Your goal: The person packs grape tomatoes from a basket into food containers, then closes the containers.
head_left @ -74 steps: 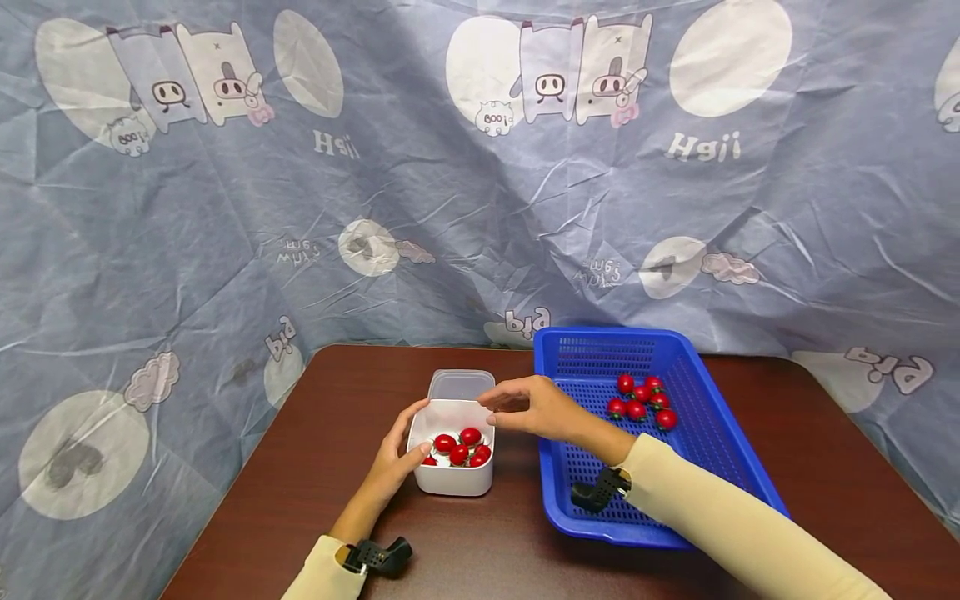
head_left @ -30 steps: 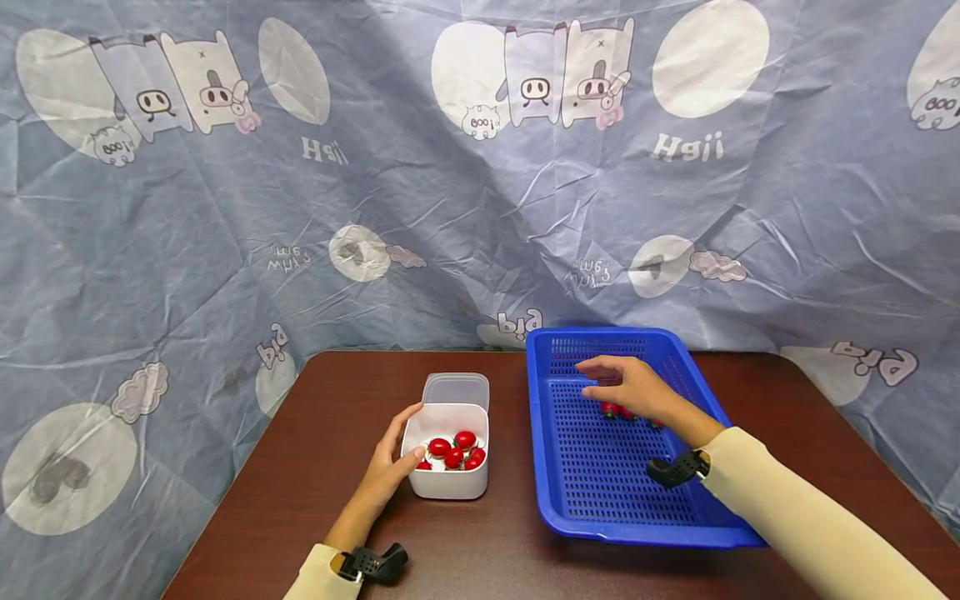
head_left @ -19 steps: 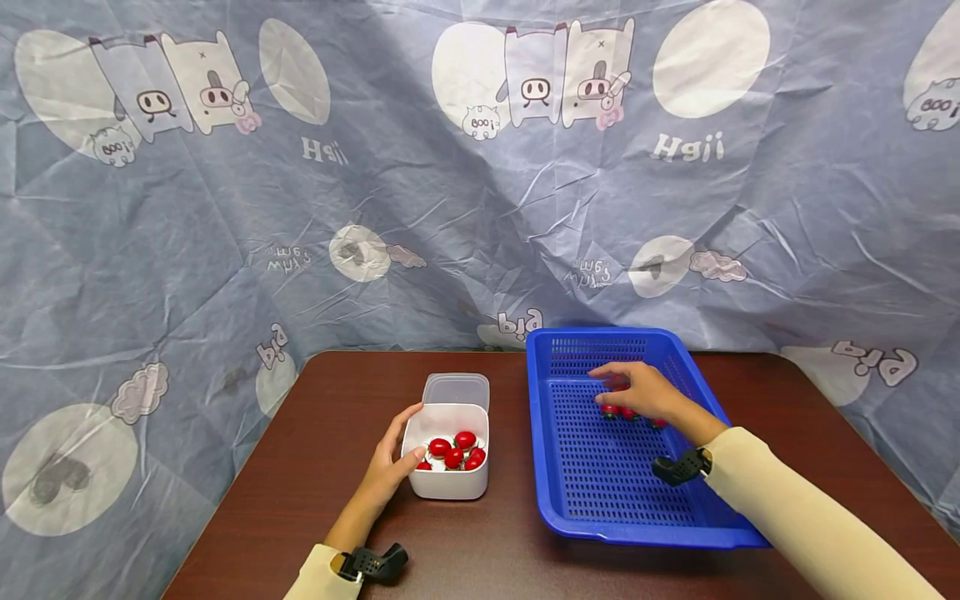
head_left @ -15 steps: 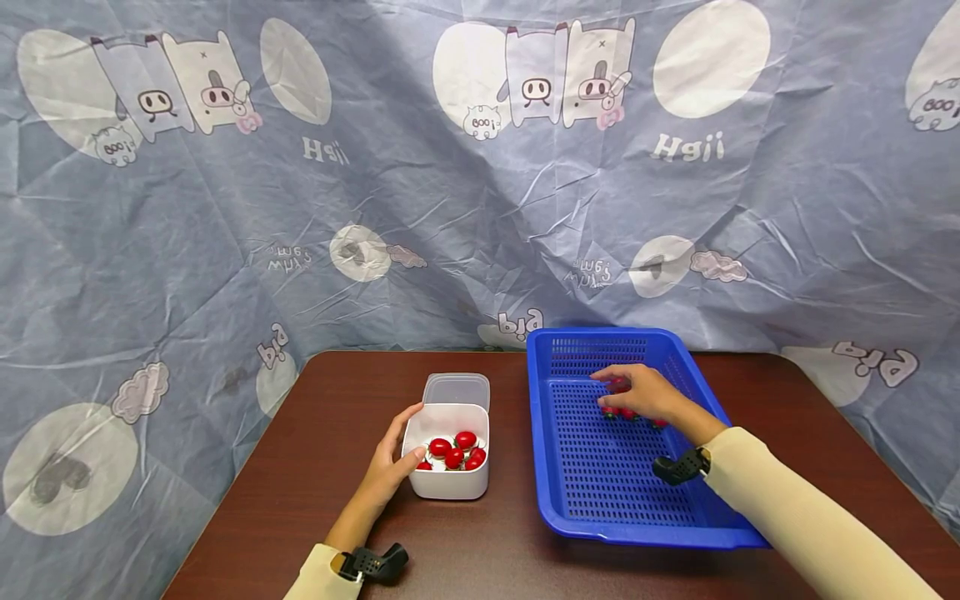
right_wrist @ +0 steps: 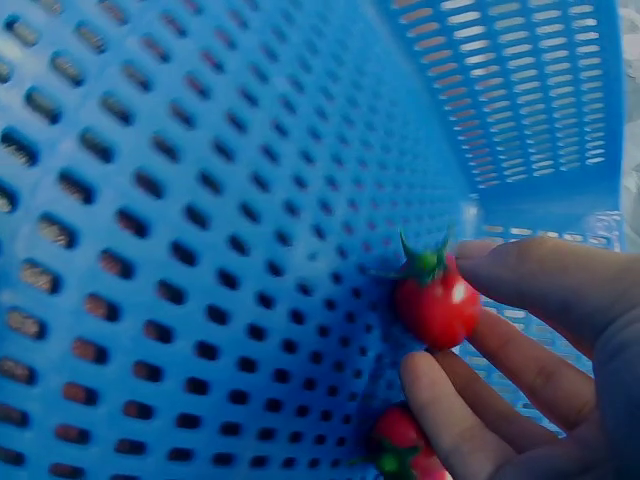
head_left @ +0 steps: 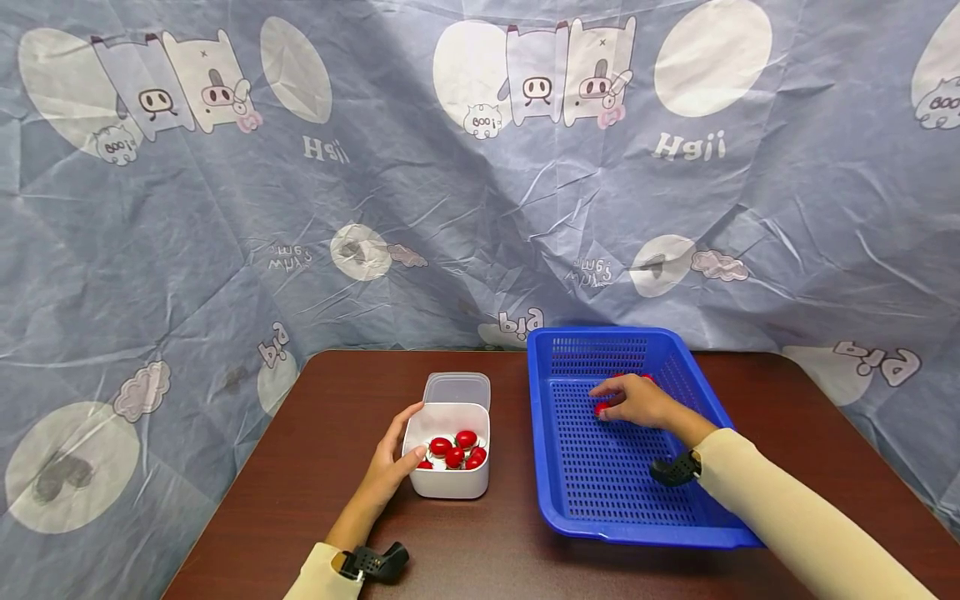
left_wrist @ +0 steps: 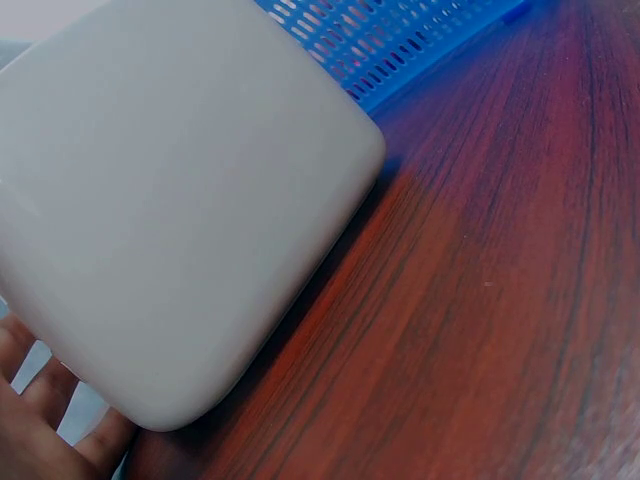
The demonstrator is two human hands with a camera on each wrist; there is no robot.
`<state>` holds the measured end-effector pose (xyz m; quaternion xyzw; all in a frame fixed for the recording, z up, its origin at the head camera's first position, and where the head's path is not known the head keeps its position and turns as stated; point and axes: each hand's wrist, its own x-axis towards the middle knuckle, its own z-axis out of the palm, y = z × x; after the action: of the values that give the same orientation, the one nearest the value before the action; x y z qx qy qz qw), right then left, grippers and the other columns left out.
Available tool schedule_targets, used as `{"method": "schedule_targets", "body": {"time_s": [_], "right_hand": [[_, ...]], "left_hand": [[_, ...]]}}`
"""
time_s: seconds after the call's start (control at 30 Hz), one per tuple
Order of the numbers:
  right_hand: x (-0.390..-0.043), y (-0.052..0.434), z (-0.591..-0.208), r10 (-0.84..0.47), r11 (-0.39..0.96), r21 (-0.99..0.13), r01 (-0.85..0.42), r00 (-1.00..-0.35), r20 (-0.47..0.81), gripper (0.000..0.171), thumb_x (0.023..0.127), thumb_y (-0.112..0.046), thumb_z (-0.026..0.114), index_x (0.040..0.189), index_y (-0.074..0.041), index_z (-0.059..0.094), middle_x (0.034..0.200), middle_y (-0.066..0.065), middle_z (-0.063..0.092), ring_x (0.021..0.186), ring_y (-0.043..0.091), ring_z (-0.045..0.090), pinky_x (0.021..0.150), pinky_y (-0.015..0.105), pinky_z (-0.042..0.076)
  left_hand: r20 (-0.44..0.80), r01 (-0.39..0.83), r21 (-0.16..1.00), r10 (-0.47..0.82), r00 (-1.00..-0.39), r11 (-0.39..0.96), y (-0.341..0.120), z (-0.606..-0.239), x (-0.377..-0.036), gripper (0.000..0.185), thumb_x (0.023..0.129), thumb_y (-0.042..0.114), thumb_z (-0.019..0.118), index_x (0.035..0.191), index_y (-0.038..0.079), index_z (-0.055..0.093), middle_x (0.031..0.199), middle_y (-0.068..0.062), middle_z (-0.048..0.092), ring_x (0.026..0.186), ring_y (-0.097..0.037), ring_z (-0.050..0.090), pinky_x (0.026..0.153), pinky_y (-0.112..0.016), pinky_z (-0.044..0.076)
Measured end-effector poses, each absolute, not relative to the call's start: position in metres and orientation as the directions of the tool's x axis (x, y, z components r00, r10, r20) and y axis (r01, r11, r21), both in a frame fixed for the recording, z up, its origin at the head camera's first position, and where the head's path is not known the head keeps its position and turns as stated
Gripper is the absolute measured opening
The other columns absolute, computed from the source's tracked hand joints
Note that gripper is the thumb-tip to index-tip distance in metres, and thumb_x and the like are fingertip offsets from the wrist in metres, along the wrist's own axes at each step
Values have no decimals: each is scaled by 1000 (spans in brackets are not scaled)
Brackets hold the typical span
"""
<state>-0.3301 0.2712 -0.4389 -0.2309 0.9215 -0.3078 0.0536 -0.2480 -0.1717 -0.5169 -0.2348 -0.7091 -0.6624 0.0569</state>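
My left hand (head_left: 390,454) holds the left side of a white plastic box (head_left: 452,485), with the thumb over its rim. Several cherry tomatoes (head_left: 440,447) lie inside this box. Over in the blue basket (head_left: 543,479), my right hand (head_left: 639,403) pinches a cherry tomato (right_wrist: 437,312) with a green stem, between thumb and fingers. Another tomato (right_wrist: 395,440) lies close beneath the fingers in the right wrist view. More red tomatoes (head_left: 647,377) show behind the hand, which hides the others. In the left wrist view the box wall (left_wrist: 190,200) covers most of the fingers.
A translucent lid (head_left: 457,388) stands out behind the white box. Both containers rest on a dark brown wooden table (head_left: 300,467), the basket to the right of the box. A blue-grey printed cloth (head_left: 420,167) hangs behind the table.
My right hand has moved from beside the white box into the basket, and its fingers have closed on a tomato, which has shifted slightly left. The left hand has stayed on the box.
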Motion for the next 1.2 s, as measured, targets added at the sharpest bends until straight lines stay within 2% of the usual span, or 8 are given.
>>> {"method": "schedule_targets", "body": {"time_s": [0.3, 0.6, 0.83, 1.03, 1.2], "right_hand": [[-328, 267, -441, -476, 716, -571, -401, -879, 21, 27, 79, -9, 77, 105, -3, 73, 102, 10, 70, 92, 27, 65, 78, 41, 52], [-327, 268, -442, -468, 745, -533, -401, -884, 11, 29, 77, -10, 79, 105, -5, 73, 97, 5, 71, 87, 21, 64, 78, 41, 51], [-327, 269, -445, -498, 750, -483, -452, -866, 36, 30, 76, -10, 79, 105, -4, 73, 100, 9, 71, 88, 23, 64, 78, 43, 51], [-327, 268, -443, -488, 758, -485, -437, -873, 25, 29, 78, -11, 78, 105, -6, 73, 100, 6, 71, 89, 22, 64, 79, 43, 51], [-328, 267, -441, -496, 740, -497, -454, -867, 53, 27, 79, -11, 78, 105, -6, 73, 98, 6, 71, 90, 25, 65, 78, 43, 51]], "left_hand": [[394, 409, 912, 258, -882, 5, -172, -517, -249, 64, 90, 16, 59, 149, 16, 33, 141, -16, 43, 119, -42, 45, 92, -33, 47], [390, 404, 915, 257, -884, 2, -173, -517, -249, 64, 90, 16, 58, 149, 17, 34, 141, -16, 43, 120, -40, 45, 93, -33, 46], [385, 398, 918, 263, -885, -5, -172, -518, -248, 64, 90, 16, 58, 149, 17, 33, 141, -16, 43, 120, -41, 46, 93, -33, 47], [389, 401, 916, 264, -882, -10, -172, -518, -248, 64, 90, 16, 58, 149, 17, 33, 140, -17, 44, 119, -42, 46, 91, -34, 48], [400, 410, 912, 267, -877, -22, -172, -518, -250, 65, 90, 15, 58, 149, 12, 32, 141, -17, 44, 120, -42, 45, 93, -33, 47]]}}
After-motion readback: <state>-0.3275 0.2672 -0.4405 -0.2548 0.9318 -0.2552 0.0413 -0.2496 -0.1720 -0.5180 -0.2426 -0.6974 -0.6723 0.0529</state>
